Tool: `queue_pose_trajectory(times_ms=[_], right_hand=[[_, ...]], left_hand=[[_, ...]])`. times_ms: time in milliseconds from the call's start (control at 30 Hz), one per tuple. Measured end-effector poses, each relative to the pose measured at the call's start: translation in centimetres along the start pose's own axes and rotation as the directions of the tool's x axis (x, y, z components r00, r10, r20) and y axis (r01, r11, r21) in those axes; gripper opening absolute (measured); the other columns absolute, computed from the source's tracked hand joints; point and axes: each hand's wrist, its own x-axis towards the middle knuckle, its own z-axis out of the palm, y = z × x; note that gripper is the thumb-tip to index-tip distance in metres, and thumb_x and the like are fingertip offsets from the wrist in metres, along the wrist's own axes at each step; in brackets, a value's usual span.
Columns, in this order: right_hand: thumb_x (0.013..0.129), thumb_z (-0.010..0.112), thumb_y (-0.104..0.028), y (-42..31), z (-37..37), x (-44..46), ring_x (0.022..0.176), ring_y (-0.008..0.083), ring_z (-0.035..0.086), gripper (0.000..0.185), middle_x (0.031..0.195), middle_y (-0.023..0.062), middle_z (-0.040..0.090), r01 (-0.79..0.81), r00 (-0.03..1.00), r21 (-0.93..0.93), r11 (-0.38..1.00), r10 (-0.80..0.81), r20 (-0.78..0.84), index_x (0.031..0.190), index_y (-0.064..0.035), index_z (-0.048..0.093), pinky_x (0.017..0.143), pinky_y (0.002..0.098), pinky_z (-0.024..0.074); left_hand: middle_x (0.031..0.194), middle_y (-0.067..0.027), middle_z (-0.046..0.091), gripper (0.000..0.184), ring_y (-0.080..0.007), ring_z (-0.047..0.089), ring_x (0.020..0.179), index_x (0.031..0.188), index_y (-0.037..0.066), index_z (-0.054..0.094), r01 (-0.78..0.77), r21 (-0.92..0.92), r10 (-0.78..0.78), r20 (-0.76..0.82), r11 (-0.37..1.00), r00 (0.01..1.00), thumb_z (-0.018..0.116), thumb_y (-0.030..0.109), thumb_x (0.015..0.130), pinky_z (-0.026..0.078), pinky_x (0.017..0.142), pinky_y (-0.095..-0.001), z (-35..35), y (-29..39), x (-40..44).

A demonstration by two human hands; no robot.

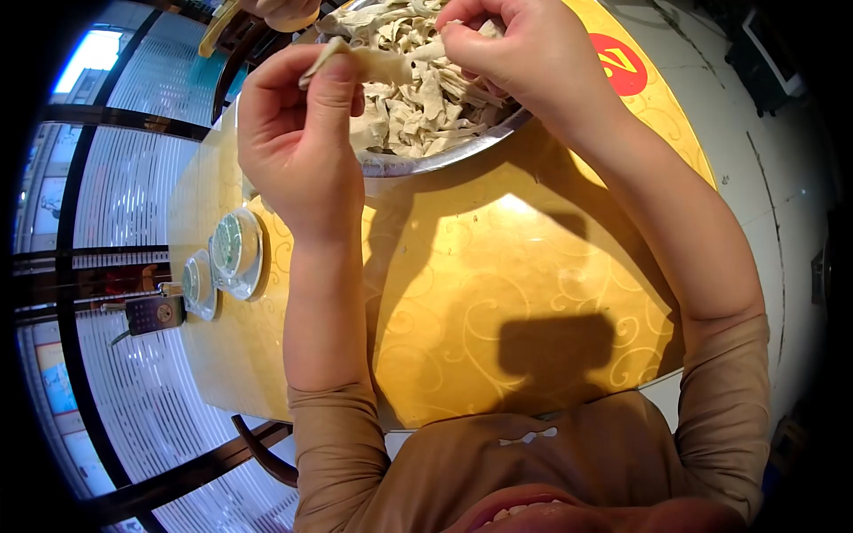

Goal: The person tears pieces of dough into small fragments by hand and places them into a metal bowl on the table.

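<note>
Two bare hands work over a wide metal bowl (444, 158) at the top centre of the frame, on a yellow table (471, 355) with a swirling pattern. Pale, beige, torn-looking strips (426, 111) are heaped inside the bowl. The left hand (298, 142), left of the bowl, pinches a pale strip (382, 64) between thumb and fingers; its length stretches rightward above the heap. The right hand (524, 53), upper centre, has its thumb and fingers drawn close together. A pale scrap shows among them, but whether they grip it cannot be told.

At the upper left edge, part of another person's hand (280, 9) is cut off by the frame. On the table, right of the bowl, a round red label (617, 64) bears a pale figure turned sideways, like a 7 or a 2, not certain. Two sets of small dishes (233, 244) with green markings sit at the table's left side, their print unreadable. Beside them, a dark box (154, 314) carries a round emblem, too small to read.
</note>
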Motion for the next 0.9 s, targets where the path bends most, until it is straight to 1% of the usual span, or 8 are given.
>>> queue_pose_trajectory(times_ms=[100,200,300,367,433,633,667,900], right_hand=[[0.074,0.063,-0.010,1.4,-0.3,0.6,0.065,0.0112,0.057,0.014,0.069,0.0074,0.062,0.198,0.976,-0.103,0.975,-0.206,-0.069,0.080,0.0017,0.063,0.061,0.0257,0.0463],[0.076,0.064,-0.011,1.5,-0.5,0.7,0.066,0.0117,0.057,0.014,0.071,0.0081,0.063,0.204,0.970,-0.168,0.965,-0.222,-0.101,0.082,0.0014,0.064,0.061,0.0260,0.0464],[0.078,0.065,-0.012,-0.6,-0.9,0.8,0.069,0.0129,0.059,0.019,0.075,0.0094,0.065,-0.008,1.000,-0.250,0.968,0.011,0.012,0.090,0.0020,0.066,0.065,0.0266,0.0479],[0.079,0.065,-0.012,0.8,0.0,0.4,0.072,0.0129,0.061,0.023,0.078,0.0102,0.066,0.314,0.945,-0.319,0.894,-0.327,0.011,0.097,0.0018,0.065,0.067,0.0270,0.0488],[0.080,0.065,-0.012,1.7,0.2,0.4,0.074,0.0128,0.062,0.027,0.080,0.0105,0.066,0.455,0.886,-0.297,0.840,-0.460,0.056,0.103,0.0012,0.065,0.069,0.0272,0.0495],[0.083,0.066,-0.013,-0.1,-0.1,0.3,0.073,0.0102,0.060,0.022,0.080,0.0062,0.066,0.165,0.924,0.089,0.982,-0.185,0.335,0.101,-0.0005,0.065,0.067,0.0248,0.0485],[0.083,0.066,-0.014,-1.1,-0.4,0.1,0.070,0.0091,0.058,0.018,0.077,0.0044,0.065,0.121,0.936,-0.083,0.989,-0.086,0.342,0.096,-0.0002,0.065,0.064,0.0243,0.0473],[0.082,0.065,-0.014,-0.1,-0.2,0.1,0.069,0.0104,0.059,0.017,0.075,0.0050,0.065,0.117,0.945,-0.041,0.992,-0.099,0.312,0.091,-0.0004,0.066,0.065,0.0257,0.0478]], left_hand=[[0.082,-0.0059,0.063,0.013,-0.0094,0.055,0.064,0.095,-0.001,0.058,-0.029,-0.078,0.019,-0.125,0.997,0.992,0.066,0.003,0.085,0.045,0.059,-0.0191,0.3,0.1,0.5],[0.083,-0.0067,0.064,0.012,-0.0103,0.057,0.066,0.096,-0.001,0.058,-0.006,-0.129,-0.022,-0.213,0.992,0.977,0.064,0.003,0.086,0.046,0.060,-0.0205,-0.2,0.6,0.8],[0.088,-0.0072,0.065,0.016,-0.0104,0.059,0.072,0.102,-0.002,0.060,0.095,-0.078,-0.105,-0.133,0.992,0.986,0.062,0.004,0.088,0.048,0.062,-0.0199,-1.4,0.5,1.2],[0.092,-0.0082,0.065,0.020,-0.0114,0.061,0.077,0.108,-0.002,0.060,0.233,0.030,-0.233,-0.014,0.972,0.972,0.060,0.004,0.089,0.051,0.064,-0.0199,-1.3,0.5,1.2],[0.089,-0.0058,0.064,0.027,-0.0093,0.059,0.075,0.113,-0.002,0.060,0.321,0.016,-0.321,0.084,0.947,0.943,0.061,0.003,0.087,0.048,0.063,-0.0196,-1.1,0.0,0.9],[0.084,-0.0046,0.065,0.022,-0.0087,0.061,0.072,0.102,-0.003,0.062,0.412,0.077,-0.419,0.152,0.908,0.895,0.068,0.004,0.082,0.048,0.062,-0.0201,-0.2,0.2,0.5],[0.083,-0.0052,0.065,0.021,-0.0089,0.061,0.072,0.100,-0.003,0.062,0.410,0.087,-0.419,0.152,0.908,0.895,0.069,0.004,0.082,0.048,0.062,-0.0202,-0.2,0.2,0.5],[0.081,-0.0071,0.067,0.017,-0.0099,0.061,0.070,0.093,-0.003,0.065,0.429,0.075,-0.435,0.156,0.900,0.887,0.071,0.006,0.081,0.049,0.061,-0.0208,-0.3,0.2,0.5]])
